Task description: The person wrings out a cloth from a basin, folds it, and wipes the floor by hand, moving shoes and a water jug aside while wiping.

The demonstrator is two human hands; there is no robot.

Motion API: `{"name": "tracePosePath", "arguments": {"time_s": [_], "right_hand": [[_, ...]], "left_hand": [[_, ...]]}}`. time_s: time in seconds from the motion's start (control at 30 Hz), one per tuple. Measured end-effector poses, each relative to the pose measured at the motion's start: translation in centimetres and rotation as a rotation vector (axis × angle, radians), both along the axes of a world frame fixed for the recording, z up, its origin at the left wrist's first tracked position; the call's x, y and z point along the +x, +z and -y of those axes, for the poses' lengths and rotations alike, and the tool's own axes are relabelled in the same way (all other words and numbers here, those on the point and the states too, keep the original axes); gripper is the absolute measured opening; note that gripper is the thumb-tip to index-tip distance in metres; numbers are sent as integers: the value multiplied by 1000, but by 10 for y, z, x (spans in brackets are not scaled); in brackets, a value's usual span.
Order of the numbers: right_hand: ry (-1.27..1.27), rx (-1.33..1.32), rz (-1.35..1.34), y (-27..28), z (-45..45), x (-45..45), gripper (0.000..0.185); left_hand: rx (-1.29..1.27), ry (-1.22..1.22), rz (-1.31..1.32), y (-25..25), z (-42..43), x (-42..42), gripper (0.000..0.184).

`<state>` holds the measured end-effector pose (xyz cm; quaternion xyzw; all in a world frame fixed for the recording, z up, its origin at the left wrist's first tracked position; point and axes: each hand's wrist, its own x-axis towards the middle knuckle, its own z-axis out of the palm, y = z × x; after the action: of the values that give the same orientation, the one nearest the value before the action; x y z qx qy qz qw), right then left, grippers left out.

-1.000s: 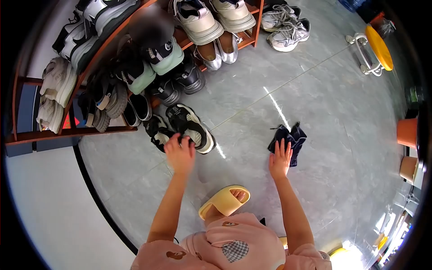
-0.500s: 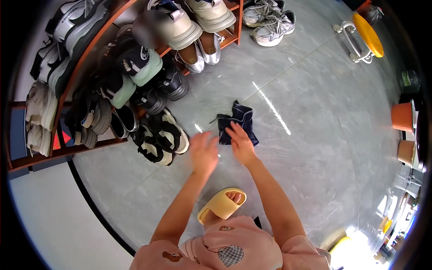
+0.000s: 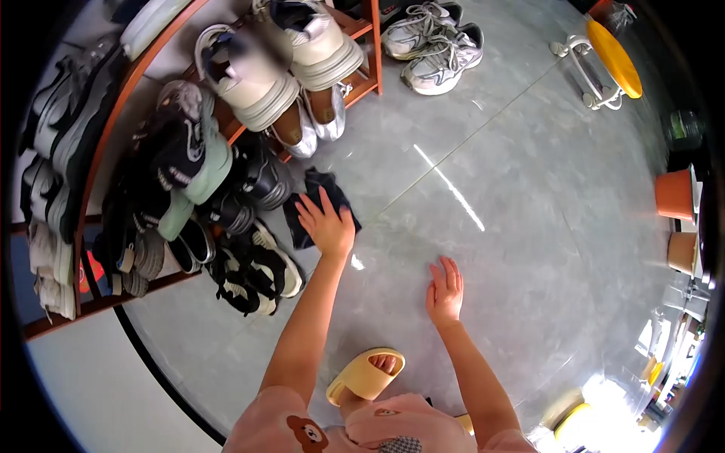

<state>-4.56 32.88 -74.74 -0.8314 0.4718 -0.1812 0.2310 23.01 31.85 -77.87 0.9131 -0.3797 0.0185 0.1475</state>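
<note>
A dark navy cloth [image 3: 300, 225] lies on the floor close to the shoes. My left hand [image 3: 330, 226] is over it with its fingers spread, seeming to rest on the fabric and hiding part of it. My right hand [image 3: 445, 293] hovers above the grey floor [image 3: 513, 226], its fingers stretched out and nothing in it. A pair of black and cream shoes [image 3: 276, 260] stands just to the left of the cloth.
A wooden shoe rack [image 3: 375, 45] crowded with several pairs fills the left side. Grey running shoes [image 3: 442, 68] stand at the back. A yellow-seated stool [image 3: 615, 59] and flower pots [image 3: 674, 192] are on the right. A yellow slipper [image 3: 368, 377] is on my foot.
The cloth has moved left, nearer the shoes. My left hand has come onto it with fingers spread. My right hand has left the cloth and moved right and back toward me.
</note>
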Motion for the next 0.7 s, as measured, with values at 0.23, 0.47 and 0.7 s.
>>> {"name": "tracePosePath", "arguments": {"time_s": [0.23,0.47,0.7], "right_hand": [[-114,105,-308,-3,25,-3,56],[-65,212,-386,-3,27,-7,59],[-25,355,-247,15,38,-17,57]], "left_hand": [[-48,-525,-53,34,130,-80,49],[-127,-548,99,12,136,-42,50],[-208,-638,33,16,239,-156,46]]}}
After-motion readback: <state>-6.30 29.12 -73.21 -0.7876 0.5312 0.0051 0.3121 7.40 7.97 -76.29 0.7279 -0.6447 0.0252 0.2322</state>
